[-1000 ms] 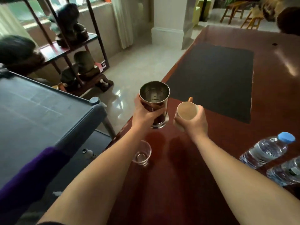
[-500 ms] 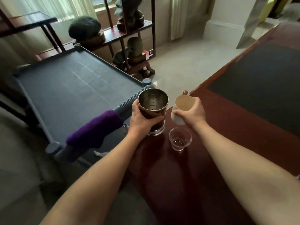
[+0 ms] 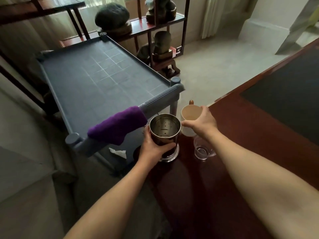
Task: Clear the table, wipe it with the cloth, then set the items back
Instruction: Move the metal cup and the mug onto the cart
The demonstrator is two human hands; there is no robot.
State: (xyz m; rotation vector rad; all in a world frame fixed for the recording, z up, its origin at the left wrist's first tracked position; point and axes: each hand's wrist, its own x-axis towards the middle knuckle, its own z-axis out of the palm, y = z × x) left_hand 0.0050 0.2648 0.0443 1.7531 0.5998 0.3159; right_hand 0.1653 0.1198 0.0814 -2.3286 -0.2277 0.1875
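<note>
My left hand (image 3: 153, 147) grips a steel infuser cup with a glass base (image 3: 164, 133), held upright over the left edge of the dark red wooden table (image 3: 250, 138). My right hand (image 3: 202, 124) holds a cream mug with a wooden handle (image 3: 189, 114) by its rim, just right of the steel cup. A small clear glass (image 3: 203, 150) stands on the table below the mug. A purple cloth (image 3: 118, 125) is draped over the near rail of the grey cart (image 3: 96, 78), just left of my left hand.
The grey cart's top shelf lies to the left of the table. A black mat (image 3: 290, 94) covers part of the table at right. A wooden display shelf with stones and figurines (image 3: 155, 19) stands behind the cart. A white tissue (image 3: 118, 151) lies on the cart's lower level.
The view has swung left and down toward the cart. Both hands carried the steel cup and the mug leftward to the table's edge; the water bottles have left the view.
</note>
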